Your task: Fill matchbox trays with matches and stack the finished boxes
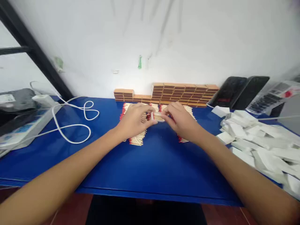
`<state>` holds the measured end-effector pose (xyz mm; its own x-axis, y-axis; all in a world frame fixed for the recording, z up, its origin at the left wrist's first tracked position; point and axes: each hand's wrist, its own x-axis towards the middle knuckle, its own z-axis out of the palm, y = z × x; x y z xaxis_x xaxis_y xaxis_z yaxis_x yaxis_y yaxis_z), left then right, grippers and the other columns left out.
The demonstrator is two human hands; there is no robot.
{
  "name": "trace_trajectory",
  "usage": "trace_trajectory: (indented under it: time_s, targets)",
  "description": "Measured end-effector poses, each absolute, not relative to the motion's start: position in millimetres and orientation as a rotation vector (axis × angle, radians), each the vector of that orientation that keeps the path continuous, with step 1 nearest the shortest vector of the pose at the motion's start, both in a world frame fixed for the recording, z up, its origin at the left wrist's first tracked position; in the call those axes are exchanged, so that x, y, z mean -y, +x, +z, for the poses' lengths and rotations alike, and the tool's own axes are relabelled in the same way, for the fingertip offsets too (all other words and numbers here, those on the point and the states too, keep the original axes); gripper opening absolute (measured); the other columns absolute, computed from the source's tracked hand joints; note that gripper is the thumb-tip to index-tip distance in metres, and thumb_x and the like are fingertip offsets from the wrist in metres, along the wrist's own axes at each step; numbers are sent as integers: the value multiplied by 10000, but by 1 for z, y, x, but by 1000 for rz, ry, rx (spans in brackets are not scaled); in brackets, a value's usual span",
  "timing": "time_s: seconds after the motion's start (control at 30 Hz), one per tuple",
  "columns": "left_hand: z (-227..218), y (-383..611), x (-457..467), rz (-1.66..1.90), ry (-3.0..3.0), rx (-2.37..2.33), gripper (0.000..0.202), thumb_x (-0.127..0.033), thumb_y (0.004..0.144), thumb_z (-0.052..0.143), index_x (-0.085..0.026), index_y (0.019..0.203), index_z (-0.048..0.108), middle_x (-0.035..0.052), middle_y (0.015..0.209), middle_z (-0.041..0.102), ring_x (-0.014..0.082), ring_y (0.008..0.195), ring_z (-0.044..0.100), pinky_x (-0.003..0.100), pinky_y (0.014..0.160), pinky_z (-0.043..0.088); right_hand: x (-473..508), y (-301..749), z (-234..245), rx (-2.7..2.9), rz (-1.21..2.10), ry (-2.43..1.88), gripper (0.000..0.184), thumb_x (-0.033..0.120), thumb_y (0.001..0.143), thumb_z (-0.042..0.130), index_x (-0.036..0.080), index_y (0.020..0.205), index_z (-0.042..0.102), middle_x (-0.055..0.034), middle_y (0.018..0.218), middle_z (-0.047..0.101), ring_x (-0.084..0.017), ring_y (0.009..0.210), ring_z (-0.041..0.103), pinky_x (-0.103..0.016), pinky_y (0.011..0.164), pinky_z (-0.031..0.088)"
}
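Observation:
Both of my hands meet at the middle of the blue table (152, 165), over heaps of red-tipped matches (138, 139). My left hand (134, 120) and my right hand (181, 120) pinch a small white matchbox tray (157, 117) between their fingertips, fingers closed on it from either side. More matches (189, 111) lie under and behind my right hand. Against the wall stands a stack of brown matchboxes (178, 93), several rows high.
A heap of white box sleeves (260, 140) covers the right side of the table. A white cable (72, 125) loops across the left, beside a flat grey device (21, 128). Two dark phones (239, 90) lean against the wall at the right.

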<state>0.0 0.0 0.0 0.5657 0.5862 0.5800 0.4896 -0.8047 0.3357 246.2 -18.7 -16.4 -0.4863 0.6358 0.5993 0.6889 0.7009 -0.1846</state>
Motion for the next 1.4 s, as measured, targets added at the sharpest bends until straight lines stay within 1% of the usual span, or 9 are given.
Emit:
trace_trajectory:
  time_s: [0.17,0.4,0.57,0.67,0.83,0.97,1.13,1.27,1.4]
  targets:
    - [-2,-1,-5,1039,2644,-962,336,-377,901,901,-233,1169,757,43,1179,831,276,1121,764,434,1015,526,19,245,-16,2239,-81,-1039,123,223,1088,544,248,968,549,-83,976,646,-275,951,549,-414,823,421]
    - [-4,-1,-4,1026,2629,-1020,333,-359,898,907,-237,1169,755,40,1183,830,269,1126,760,438,1036,523,19,251,-7,2198,-23,-1100,121,254,1084,539,249,967,569,-91,992,651,-283,980,560,-414,824,434]
    - [1,-3,-7,1144,2573,-1299,339,-340,894,907,-222,1172,756,60,1164,834,311,1148,742,488,1046,520,16,258,-7,2167,7,-1207,176,301,1071,547,244,906,572,-97,938,648,-293,957,567,-422,812,433]
    - [5,-6,-9,1250,2492,-1448,312,-340,907,889,-224,1164,756,65,1141,832,321,1134,736,493,1022,527,15,254,-13,2214,47,-1226,163,285,1052,572,237,897,585,-100,935,656,-296,970,571,-435,852,448]
    - [6,-6,-9,1250,2506,-1453,302,-313,906,886,-232,1162,750,54,1136,831,308,1118,735,474,1011,526,17,241,-25,2397,133,-1218,164,231,1034,571,232,873,601,-110,936,674,-299,992,582,-446,893,462]
    - [4,-5,-7,1217,2542,-1445,315,-342,909,890,-237,1169,746,41,1135,831,301,1121,732,469,1018,514,17,238,-29,2397,179,-1223,130,263,1040,595,227,919,625,-108,963,685,-293,992,595,-430,871,473]
    - [3,-4,-6,1217,2555,-1434,314,-349,916,883,-247,1177,742,39,1140,830,304,1133,731,467,1024,506,14,235,-30,2363,108,-1187,192,213,1071,499,219,940,639,-127,999,684,-299,991,572,-445,897,468]
    - [2,-3,-7,1198,2554,-1438,320,-350,908,891,-247,1169,739,46,1142,828,316,1159,724,475,1038,499,11,229,-32,2356,128,-1170,155,162,1035,543,220,920,629,-111,979,691,-288,992,565,-426,900,468]
    - [3,-3,-7,1182,2561,-1442,315,-355,913,884,-243,1169,739,48,1133,825,311,1148,727,471,1038,501,9,228,-31,2368,140,-1234,158,176,1025,566,219,876,600,-113,963,688,-286,983,562,-417,877,465]
